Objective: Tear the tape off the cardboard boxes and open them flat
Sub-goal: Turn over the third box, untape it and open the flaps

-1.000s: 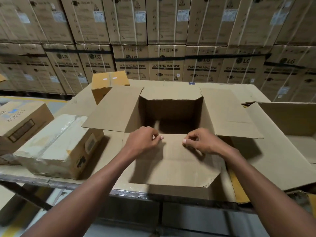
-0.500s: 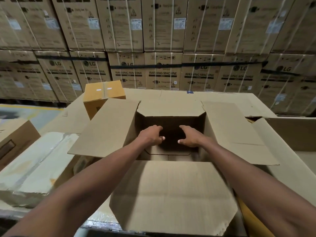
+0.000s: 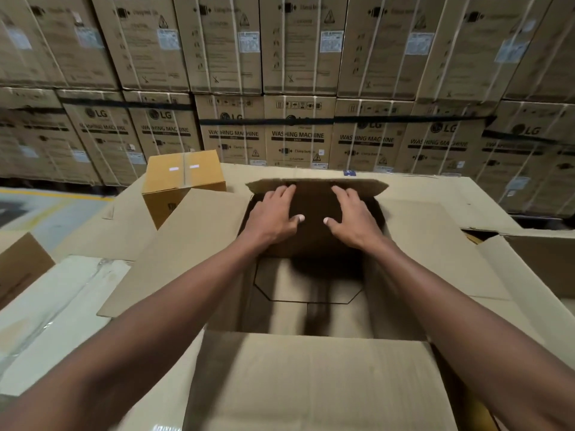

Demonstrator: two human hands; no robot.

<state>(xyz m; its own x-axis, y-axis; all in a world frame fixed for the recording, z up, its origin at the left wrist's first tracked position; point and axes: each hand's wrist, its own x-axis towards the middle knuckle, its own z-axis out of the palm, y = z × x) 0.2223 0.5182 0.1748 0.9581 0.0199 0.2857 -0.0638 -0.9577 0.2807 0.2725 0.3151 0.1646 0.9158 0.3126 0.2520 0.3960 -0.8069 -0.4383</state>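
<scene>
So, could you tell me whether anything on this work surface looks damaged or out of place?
Mostly no. The open box under both hands is intact. The one oddity is the pale box at the left: its top looks scuffed, with wrinkled clear tape running across it.

An open box (image 3: 311, 384) of matt brown corrugated cardboard fills the centre. At lower left, a carton (image 3: 53, 309) wrapped in glossy clear plastic film. Upper centre-left, a smoother yellow-tan cardboard box (image 3: 183, 178) sealed with shiny tape.

Stacked washing-machine cartons (image 3: 298, 135) — black strap (image 3: 342, 120) across
</scene>
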